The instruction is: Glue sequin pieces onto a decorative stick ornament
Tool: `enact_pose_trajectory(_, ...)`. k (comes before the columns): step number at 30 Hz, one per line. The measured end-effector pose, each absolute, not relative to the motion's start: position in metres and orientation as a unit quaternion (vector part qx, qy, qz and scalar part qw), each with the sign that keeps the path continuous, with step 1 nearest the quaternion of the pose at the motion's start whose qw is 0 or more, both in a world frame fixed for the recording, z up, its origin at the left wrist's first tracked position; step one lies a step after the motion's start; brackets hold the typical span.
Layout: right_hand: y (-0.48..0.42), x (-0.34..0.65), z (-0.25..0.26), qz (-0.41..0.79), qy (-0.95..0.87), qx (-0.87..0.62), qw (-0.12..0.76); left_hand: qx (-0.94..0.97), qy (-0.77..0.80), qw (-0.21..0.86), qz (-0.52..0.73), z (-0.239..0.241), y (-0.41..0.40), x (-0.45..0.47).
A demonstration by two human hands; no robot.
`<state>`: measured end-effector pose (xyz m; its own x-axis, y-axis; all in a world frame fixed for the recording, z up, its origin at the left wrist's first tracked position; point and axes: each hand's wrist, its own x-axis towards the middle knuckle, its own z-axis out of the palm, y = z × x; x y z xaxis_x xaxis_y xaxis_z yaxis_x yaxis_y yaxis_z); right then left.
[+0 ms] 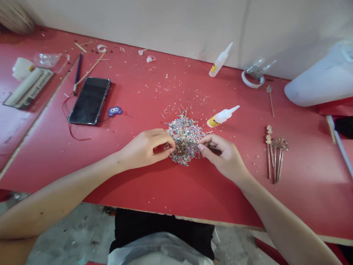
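A small heap of shiny, many-coloured chips [190, 132] lies in the middle of the red table [154, 184]. My left hand [146, 147] is closed in a pinch at the heap's left edge, on the lower end of a thin wooden stick [184, 124] that points away from me over the heap. My right hand [223, 154] is closed at the heap's right edge, its thumb and fingers pinching a thin metal tool [194, 144], perhaps tweezers, whose tip meets the stick's lower end.
A small glue bottle [222, 116] lies just right of the heap, another [220, 61] near the wall. Several finished decorated sticks [274, 154] lie at the right. A black phone [89, 100] and a pen [77, 71] lie at the left.
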<state>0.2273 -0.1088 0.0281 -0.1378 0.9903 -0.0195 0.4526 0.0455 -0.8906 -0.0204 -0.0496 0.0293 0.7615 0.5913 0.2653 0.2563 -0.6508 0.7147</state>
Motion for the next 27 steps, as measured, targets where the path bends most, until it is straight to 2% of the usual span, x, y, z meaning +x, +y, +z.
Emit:
enact_pose_trajectory(7, -0.114, 0.219, 0.032, 0.403, -0.647, -0.551, 0.340, 0.842, 0.258, 0.403, 0.248, 0.029, -0.051, -0.018)
enact_pose_trajectory(27, -0.115, 0.214, 0.027, 0.423, -0.641, -0.544, 0.338, 0.850, 0.247, 0.395, 0.247, 0.025, -0.052, -0.018)
